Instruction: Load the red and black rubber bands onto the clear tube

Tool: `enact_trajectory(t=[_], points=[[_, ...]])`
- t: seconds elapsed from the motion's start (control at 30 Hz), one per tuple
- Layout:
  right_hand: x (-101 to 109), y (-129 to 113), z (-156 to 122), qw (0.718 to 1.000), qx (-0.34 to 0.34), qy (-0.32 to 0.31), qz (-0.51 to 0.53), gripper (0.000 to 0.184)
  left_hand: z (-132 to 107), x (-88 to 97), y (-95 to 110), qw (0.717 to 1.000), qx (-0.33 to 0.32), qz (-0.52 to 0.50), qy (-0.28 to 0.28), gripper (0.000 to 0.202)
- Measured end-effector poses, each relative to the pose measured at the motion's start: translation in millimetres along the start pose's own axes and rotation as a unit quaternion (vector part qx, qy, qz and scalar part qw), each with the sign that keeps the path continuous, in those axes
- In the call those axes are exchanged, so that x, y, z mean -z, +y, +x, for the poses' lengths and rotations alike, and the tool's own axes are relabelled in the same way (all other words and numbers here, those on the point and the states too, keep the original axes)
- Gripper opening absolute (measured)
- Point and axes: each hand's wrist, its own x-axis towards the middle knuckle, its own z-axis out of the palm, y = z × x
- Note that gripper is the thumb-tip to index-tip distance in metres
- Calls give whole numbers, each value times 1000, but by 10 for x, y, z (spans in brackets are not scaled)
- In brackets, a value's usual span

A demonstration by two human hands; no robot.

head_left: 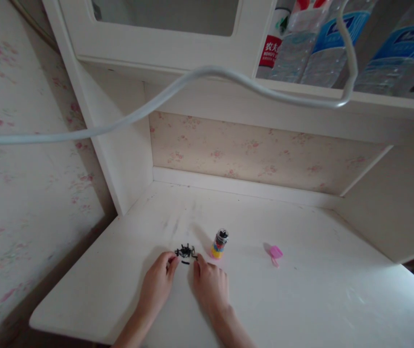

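Observation:
A small heap of thin black pieces, looking like little elastic hair bands, lies on the white desk. A separate short black strip rests just in front of it. At the heap's left edge, my left hand has thumb and index finger pinched together; a dark bit shows by the fingertips, too small to name. My right hand is curled, its thumb and index finger closing at the heap's right edge by a black piece. Right of the heap stands a clear little jar with yellow, blue, red and black contents.
A pink lid with a loop lies on the desk to the right. A white cable hangs across the view above. Water bottles stand in the upper shelf. The desk's left side panel rises beside the flowered wall.

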Motion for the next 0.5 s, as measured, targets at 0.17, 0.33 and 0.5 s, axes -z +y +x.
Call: enact_trajectory(t=[0.17, 0.33, 0.5], points=[[-28, 10, -33, 1000, 8, 16, 18, 31, -4, 2, 10, 1000, 5, -1, -13, 30], [102, 70, -148, 987, 43, 42, 149, 34, -2, 22, 50, 1000, 14, 8, -23, 32], [636, 259, -70, 945, 11, 166, 283, 41, 7, 18, 58, 999, 1, 48, -26, 32]])
